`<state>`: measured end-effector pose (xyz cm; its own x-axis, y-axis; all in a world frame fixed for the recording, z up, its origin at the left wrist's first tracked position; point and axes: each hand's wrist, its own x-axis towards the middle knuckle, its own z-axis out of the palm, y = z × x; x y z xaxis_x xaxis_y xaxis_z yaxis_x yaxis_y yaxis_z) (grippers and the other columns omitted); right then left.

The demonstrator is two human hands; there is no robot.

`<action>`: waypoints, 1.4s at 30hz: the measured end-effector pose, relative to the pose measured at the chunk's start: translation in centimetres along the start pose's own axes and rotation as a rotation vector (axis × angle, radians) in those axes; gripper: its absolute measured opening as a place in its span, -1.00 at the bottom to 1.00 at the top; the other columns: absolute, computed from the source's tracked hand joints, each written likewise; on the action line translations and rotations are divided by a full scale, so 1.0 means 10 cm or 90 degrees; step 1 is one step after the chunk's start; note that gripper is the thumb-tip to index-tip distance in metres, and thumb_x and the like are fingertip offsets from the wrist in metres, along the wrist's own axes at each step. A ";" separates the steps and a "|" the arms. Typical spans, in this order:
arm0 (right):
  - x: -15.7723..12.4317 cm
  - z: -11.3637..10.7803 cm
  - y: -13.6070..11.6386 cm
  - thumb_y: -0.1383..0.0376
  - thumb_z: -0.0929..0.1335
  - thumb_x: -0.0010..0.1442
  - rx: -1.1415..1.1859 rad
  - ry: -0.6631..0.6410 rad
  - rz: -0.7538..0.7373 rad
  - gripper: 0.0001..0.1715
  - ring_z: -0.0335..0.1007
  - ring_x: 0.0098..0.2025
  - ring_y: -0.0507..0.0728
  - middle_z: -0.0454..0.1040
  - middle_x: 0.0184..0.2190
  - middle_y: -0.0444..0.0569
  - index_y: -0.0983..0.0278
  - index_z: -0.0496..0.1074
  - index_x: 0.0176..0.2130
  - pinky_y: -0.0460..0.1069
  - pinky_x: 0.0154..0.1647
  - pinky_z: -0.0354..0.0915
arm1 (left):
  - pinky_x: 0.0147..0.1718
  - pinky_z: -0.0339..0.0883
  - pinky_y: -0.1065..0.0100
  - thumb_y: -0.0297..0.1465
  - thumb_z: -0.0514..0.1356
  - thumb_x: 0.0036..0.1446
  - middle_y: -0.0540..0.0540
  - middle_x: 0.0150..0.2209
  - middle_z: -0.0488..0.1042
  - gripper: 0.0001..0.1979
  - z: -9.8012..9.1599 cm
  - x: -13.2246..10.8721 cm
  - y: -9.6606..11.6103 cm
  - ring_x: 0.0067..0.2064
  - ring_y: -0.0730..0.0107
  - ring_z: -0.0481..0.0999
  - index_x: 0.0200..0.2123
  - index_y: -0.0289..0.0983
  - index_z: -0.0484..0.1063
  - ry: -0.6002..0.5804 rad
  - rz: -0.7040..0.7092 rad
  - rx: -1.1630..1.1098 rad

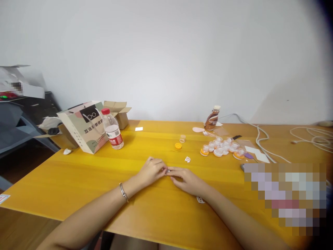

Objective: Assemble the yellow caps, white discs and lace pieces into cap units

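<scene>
My left hand (153, 171) and my right hand (186, 180) meet over the middle of the table. Both are closed, fingertips together around a small whitish piece (168, 171) that they mostly cover; its kind cannot be made out. Just beyond the right hand lies a white openwork piece shaped like a wheel (187, 159). A similar white openwork piece (200, 200) is partly hidden by the right forearm. Farther back are a yellow round disc (178, 146) and a small clear cup-like piece (182, 139).
Clear and white round containers (220, 146), some with orange bases, cluster at the right. Behind them stands a brown drink bottle (212, 118). A water bottle (113, 130), paper bag (91, 130) and cardboard box (122, 118) stand left. White cables (262, 135) run along the right.
</scene>
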<state>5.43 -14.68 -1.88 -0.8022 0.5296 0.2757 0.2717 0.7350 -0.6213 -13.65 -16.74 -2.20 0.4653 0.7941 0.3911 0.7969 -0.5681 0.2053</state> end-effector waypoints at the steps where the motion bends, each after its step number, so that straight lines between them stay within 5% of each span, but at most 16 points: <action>1: 0.00 0.00 -0.01 0.43 0.20 0.11 0.003 -0.001 -0.001 -0.57 0.30 -0.02 0.08 0.35 0.01 -0.09 0.14 0.34 -0.04 0.01 0.03 0.19 | -0.26 0.04 0.38 -0.35 0.04 0.14 0.01 -0.39 0.47 -0.84 0.01 0.00 0.00 -0.32 0.47 0.41 -0.35 -0.24 0.39 0.001 0.009 0.014; 14: -0.01 -0.02 0.00 0.39 0.20 0.11 0.011 0.004 0.012 -0.62 0.29 0.00 0.10 0.36 -0.01 -0.07 0.17 0.39 -0.09 0.01 0.04 0.18 | -0.26 0.01 0.32 -0.36 -0.04 0.20 -0.03 -0.40 0.45 -0.77 0.03 -0.05 -0.04 -0.33 0.46 0.38 -0.36 -0.26 0.38 0.023 0.122 0.119; 27: -0.01 -0.02 -0.01 0.43 0.20 0.09 0.021 0.002 -0.002 -0.60 0.33 -0.06 0.09 0.41 -0.07 -0.09 0.15 0.39 -0.10 -0.01 -0.02 0.20 | -0.36 0.25 0.47 -0.40 0.12 0.03 -0.03 -0.41 0.39 -0.90 0.08 0.00 -0.06 -0.37 0.48 0.38 -0.39 -0.29 0.40 -0.012 -0.108 -0.235; 36: -0.02 -0.01 0.00 0.45 0.20 0.07 0.032 -0.004 0.016 -0.56 0.33 -0.07 0.09 0.43 -0.10 -0.12 0.14 0.38 -0.09 -0.01 -0.01 0.20 | -0.31 0.26 0.45 -0.39 0.12 0.04 -0.04 -0.40 0.42 -0.89 0.00 0.01 -0.01 -0.35 0.45 0.39 -0.40 -0.29 0.42 -0.001 -0.094 -0.193; 42: -0.01 -0.01 -0.01 0.46 0.20 0.07 0.029 0.000 0.002 -0.57 0.32 -0.06 0.09 0.40 -0.06 -0.11 0.14 0.40 -0.11 0.00 0.00 0.19 | -0.37 0.23 0.48 -0.39 0.12 0.03 -0.03 -0.43 0.40 -0.89 -0.01 0.05 -0.03 -0.39 0.47 0.38 -0.42 -0.30 0.41 -0.062 -0.101 -0.157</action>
<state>5.54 -14.83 -1.77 -0.8015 0.5317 0.2736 0.2497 0.7133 -0.6548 -13.70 -16.21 -1.98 0.3869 0.8874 0.2507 0.7510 -0.4610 0.4727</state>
